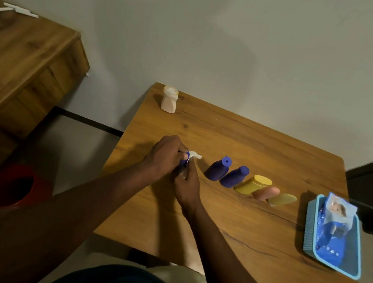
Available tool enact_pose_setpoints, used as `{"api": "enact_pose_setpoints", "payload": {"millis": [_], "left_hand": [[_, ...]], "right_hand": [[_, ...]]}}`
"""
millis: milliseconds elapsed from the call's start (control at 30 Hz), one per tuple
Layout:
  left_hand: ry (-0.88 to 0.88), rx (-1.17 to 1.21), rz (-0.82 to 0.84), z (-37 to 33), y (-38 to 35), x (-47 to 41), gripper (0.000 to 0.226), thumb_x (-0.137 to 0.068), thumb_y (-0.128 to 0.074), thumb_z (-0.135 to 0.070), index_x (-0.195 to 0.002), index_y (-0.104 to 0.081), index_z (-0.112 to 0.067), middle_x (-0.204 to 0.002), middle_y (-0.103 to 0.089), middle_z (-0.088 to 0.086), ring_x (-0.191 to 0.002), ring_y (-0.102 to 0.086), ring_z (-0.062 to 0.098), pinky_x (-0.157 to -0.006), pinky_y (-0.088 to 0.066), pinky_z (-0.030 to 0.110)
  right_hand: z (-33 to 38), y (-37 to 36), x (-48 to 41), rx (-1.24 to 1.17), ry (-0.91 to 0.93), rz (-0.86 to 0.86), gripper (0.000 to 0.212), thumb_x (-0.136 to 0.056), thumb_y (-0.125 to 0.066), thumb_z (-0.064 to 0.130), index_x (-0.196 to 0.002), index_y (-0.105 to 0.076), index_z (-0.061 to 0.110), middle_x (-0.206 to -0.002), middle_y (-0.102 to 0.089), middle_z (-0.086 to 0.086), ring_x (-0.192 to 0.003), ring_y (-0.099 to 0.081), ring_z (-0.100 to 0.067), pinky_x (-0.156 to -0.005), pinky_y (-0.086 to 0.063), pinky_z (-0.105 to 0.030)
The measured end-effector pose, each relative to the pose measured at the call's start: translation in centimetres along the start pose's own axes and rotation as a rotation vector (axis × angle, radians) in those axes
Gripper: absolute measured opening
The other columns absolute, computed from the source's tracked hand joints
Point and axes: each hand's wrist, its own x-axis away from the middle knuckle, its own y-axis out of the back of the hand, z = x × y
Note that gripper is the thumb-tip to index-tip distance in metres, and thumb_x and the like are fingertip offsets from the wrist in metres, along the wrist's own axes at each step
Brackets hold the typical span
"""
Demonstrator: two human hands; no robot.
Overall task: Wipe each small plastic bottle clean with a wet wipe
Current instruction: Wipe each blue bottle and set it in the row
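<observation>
My left hand grips a small purple bottle, mostly hidden by my fingers. My right hand holds a white wet wipe against the bottle's top end. To the right stands a row of small bottles: two purple ones, a yellow one, a pink one and an olive one. A white bottle stands alone at the table's far left corner.
A light blue tray at the table's right edge holds a blue wet-wipe pack. A red bin sits on the floor left of the wooden table. A wooden cabinet stands further left.
</observation>
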Motion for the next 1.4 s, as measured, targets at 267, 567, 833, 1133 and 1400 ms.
{"api": "enact_pose_setpoints", "payload": {"millis": [267, 567, 833, 1133, 1400], "left_hand": [[0.019, -0.029, 0.003, 0.2, -0.2, -0.6, 0.022, -0.097, -0.065, -0.016, -0.114, -0.075, -0.009, -0.115, -0.07, 0.007, -0.1, -0.064, 0.018, -0.089, -0.052, 0.031], [0.067, -0.007, 0.0, 0.2, -0.3, -0.7, 0.026, -0.096, -0.065, -0.015, -0.12, -0.072, -0.009, -0.118, -0.07, 0.009, -0.106, -0.065, 0.021, -0.097, -0.054, 0.04], [0.073, -0.012, -0.011, 0.1, -0.5, -0.6, 0.023, -0.096, -0.065, -0.014, -0.116, -0.074, -0.01, -0.114, -0.07, 0.008, -0.1, -0.064, 0.017, -0.087, -0.052, 0.028], [0.022, -0.086, 0.016, -0.3, -0.8, 0.1, 0.034, -0.097, -0.059, -0.004, -0.129, -0.067, -0.015, -0.132, -0.063, 0.005, -0.122, -0.056, 0.02, -0.102, -0.05, 0.038], [-0.039, -0.115, 0.012, 0.2, -0.7, -0.1, 0.037, -0.095, -0.058, 0.002, -0.127, -0.069, -0.012, -0.133, -0.052, 0.008, -0.122, -0.051, 0.023, -0.102, -0.048, 0.034]], "right_hand": [[-0.1, -0.6, -1.1, -0.068, -0.021, -0.042, 0.038, -0.077, -0.049, 0.022, -0.114, -0.058, 0.023, -0.103, -0.068, -0.001, -0.087, -0.061, -0.017, -0.08, -0.052, -0.045], [-0.1, 0.1, -1.4, -0.045, -0.083, -0.022, 0.039, -0.076, -0.045, 0.019, -0.111, -0.061, 0.013, -0.102, -0.071, -0.011, -0.08, -0.059, -0.012, -0.076, -0.048, -0.037], [-0.2, 0.1, -1.5, -0.079, 0.022, -0.036, 0.045, -0.085, -0.05, 0.011, -0.127, -0.06, 0.02, -0.114, -0.071, 0.001, -0.1, -0.066, -0.016, -0.088, -0.054, -0.038], [-2.3, 0.5, -1.6, 0.029, -0.038, -0.16, 0.034, -0.083, -0.051, 0.007, -0.103, -0.07, 0.027, -0.093, -0.075, 0.007, -0.086, -0.07, -0.016, -0.08, -0.059, -0.044], [-1.3, 0.6, -0.8, -0.021, 0.096, -0.259, 0.037, -0.078, -0.045, 0.011, -0.094, -0.078, 0.014, -0.083, -0.073, 0.002, -0.077, -0.062, -0.013, -0.074, -0.053, -0.042]]}}
